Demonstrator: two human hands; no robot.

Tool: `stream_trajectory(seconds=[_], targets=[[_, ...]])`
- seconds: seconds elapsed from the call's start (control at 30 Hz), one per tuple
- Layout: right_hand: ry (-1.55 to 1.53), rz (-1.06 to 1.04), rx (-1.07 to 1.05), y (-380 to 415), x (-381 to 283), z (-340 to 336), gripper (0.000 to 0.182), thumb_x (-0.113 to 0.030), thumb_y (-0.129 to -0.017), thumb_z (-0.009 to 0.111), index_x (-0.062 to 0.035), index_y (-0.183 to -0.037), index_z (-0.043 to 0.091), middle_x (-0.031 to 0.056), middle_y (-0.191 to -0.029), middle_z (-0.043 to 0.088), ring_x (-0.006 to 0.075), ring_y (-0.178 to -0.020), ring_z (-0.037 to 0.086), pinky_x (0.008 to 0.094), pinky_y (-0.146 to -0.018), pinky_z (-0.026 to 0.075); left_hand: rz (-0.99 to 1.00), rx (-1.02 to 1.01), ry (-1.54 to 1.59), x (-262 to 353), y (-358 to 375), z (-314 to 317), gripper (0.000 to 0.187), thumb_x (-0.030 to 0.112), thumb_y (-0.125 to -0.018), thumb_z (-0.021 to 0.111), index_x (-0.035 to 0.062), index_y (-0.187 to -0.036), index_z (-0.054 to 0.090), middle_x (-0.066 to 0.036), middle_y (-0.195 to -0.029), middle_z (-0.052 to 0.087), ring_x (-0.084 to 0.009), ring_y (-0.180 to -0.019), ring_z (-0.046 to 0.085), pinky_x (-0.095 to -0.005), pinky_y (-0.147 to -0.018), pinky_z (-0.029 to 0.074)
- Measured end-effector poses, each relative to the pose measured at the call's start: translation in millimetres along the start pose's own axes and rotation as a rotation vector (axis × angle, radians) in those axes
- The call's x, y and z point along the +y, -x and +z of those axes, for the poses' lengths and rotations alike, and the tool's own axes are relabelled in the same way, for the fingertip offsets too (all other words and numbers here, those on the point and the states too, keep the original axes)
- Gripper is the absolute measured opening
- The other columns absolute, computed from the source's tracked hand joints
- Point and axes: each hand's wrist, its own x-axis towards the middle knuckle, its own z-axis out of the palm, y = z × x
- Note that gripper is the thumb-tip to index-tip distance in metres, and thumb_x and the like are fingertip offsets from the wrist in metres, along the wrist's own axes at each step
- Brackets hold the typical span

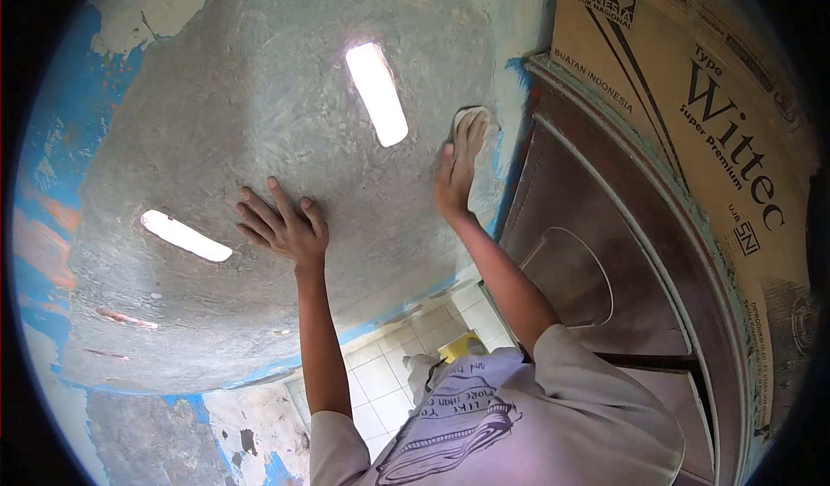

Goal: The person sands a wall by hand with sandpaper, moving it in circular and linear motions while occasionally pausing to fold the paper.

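Observation:
My left hand (285, 227) lies flat on the grey plastered wall (259, 97), fingers spread, holding nothing. Higher up and to the right, my right hand (456, 175) reaches with straight fingers and presses a small pale sponge (462, 115) against the plaster. The sponge sits at the plaster's right edge, close to the door frame, and my fingers cover most of it. Both forearms come up from the bottom of the view, out of a white printed T-shirt.
Two bright narrow slots (377, 92) (186, 235) pierce the wall. Peeling blue paint (52, 166) rings the grey patch. A dark wooden door (605, 252) stands at the right, with printed cardboard (718, 131) beyond it. Below are white floor tiles (380, 374) and a yellow object (462, 344).

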Motion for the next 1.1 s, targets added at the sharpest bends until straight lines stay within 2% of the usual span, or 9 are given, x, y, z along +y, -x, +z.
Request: stream_trajectory(seconds=[0.2, 0.3, 0.37, 0.47, 0.57, 0.7, 0.83, 0.93, 1.1], targets=[[-0.127, 0.163, -0.052, 76.6, 45.7, 5.0, 0.064, -0.039, -0.113, 0.029, -0.0012, -0.163, 0.017, 0.0272, -0.170, 0.000, 0.0412, -0.158, -0.003, 0.0523, -0.126, 0.003, -0.010, 0.012, 0.030, -0.2, 3.8, 0.0, 0.059, 0.046, -0.108, 0.032, 0.0124, -0.154, 0.048, -0.022, -0.166, 0.027, -0.0368, -0.158, 0.014, -0.0546, -0.126, 0.003], [0.033, -0.202, -0.159, 30.5, 31.2, -6.1, 0.061, -0.037, -0.113, 0.030, -0.0015, -0.162, 0.024, 0.0277, -0.169, 0.005, 0.0437, -0.157, 0.000, 0.0545, -0.125, 0.004, -0.010, 0.035, 0.047, 0.1, -1.8, 2.4, 0.058, 0.046, -0.108, 0.033, 0.0130, -0.153, 0.050, -0.021, -0.166, 0.029, -0.0369, -0.158, 0.015, -0.0551, -0.126, 0.002], [0.061, -0.295, -0.055, -31.1, -1.0, -14.5, 0.059, -0.034, -0.113, 0.033, -0.0020, -0.161, 0.028, 0.0277, -0.169, 0.010, 0.0458, -0.157, 0.003, 0.0569, -0.125, 0.004, -0.019, 0.020, 0.058, 1.6, 0.9, 0.3, 0.059, 0.047, -0.108, 0.033, 0.0124, -0.153, 0.049, -0.022, -0.166, 0.029, -0.0369, -0.158, 0.014, -0.0552, -0.126, 0.002], [0.022, -0.189, 0.070, -64.0, -4.5, -29.7, 0.059, -0.032, -0.113, 0.034, 0.0006, -0.161, 0.025, 0.0263, -0.170, 0.008, 0.0441, -0.157, 0.002, 0.0539, -0.126, 0.004, -0.050, -0.030, 0.079, 0.8, 4.1, -6.0, 0.062, 0.049, -0.107, 0.033, 0.0109, -0.154, 0.047, -0.023, -0.167, 0.025, -0.0371, -0.158, 0.011, -0.0555, -0.125, -0.001], [-0.031, 0.152, 0.191, 6.8, 41.9, 1.3, 0.061, -0.032, -0.113, 0.032, 0.0038, -0.161, 0.020, 0.0254, -0.170, 0.005, 0.0415, -0.158, -0.001, 0.0500, -0.126, 0.002, -0.095, -0.061, 0.093, 9.8, 5.0, -0.5, 0.066, 0.052, -0.107, 0.032, 0.0091, -0.157, 0.042, -0.024, -0.168, 0.017, -0.0389, -0.158, 0.003, -0.0573, -0.124, -0.006], [-0.096, 0.141, 0.024, 71.1, 46.1, 18.0, 0.064, -0.036, -0.113, 0.027, 0.0047, -0.161, 0.017, 0.0243, -0.171, 0.002, 0.0389, -0.158, -0.003, 0.0473, -0.127, 0.001, -0.114, -0.164, 0.074, 22.5, 17.3, -1.4, 0.071, 0.054, -0.107, 0.032, 0.0079, -0.161, 0.031, -0.027, -0.169, 0.002, -0.0432, -0.157, -0.010, -0.0628, -0.120, -0.012], [-0.138, -0.065, -0.055, -0.1, 3.5, -13.8, 0.064, -0.037, -0.113, 0.028, 0.0012, -0.163, 0.015, 0.0240, -0.171, 0.000, 0.0390, -0.158, -0.003, 0.0479, -0.127, 0.002, -0.131, -0.285, 0.111, 34.1, 38.6, -2.4, 0.077, 0.056, -0.107, 0.033, 0.0080, -0.165, 0.016, -0.028, -0.169, -0.011, -0.0459, -0.154, -0.020, -0.0690, -0.115, -0.016], [-0.030, -0.041, -0.054, -21.7, 12.1, -26.2, 0.065, -0.039, -0.113, 0.028, -0.0013, -0.164, 0.014, 0.0234, -0.171, 0.000, 0.0395, -0.158, -0.003, 0.0485, -0.127, 0.002, -0.150, -0.320, 0.127, 45.5, 60.1, 2.3, 0.081, 0.057, -0.106, 0.033, 0.0086, -0.166, 0.007, -0.029, -0.168, -0.015, -0.0483, -0.152, -0.023, -0.0735, -0.111, -0.017], [-0.062, 0.189, -0.031, 64.9, 71.6, -10.3, 0.065, -0.039, -0.113, 0.029, -0.0019, -0.164, 0.015, 0.0228, -0.171, 0.002, 0.0407, -0.158, -0.002, 0.0496, -0.126, 0.005, -0.190, -0.320, 0.155, 54.5, 71.4, 6.0, 0.084, 0.059, -0.106, 0.033, 0.0092, -0.166, 0.002, -0.030, -0.167, -0.015, -0.0516, -0.151, -0.023, -0.0772, -0.108, -0.016]])
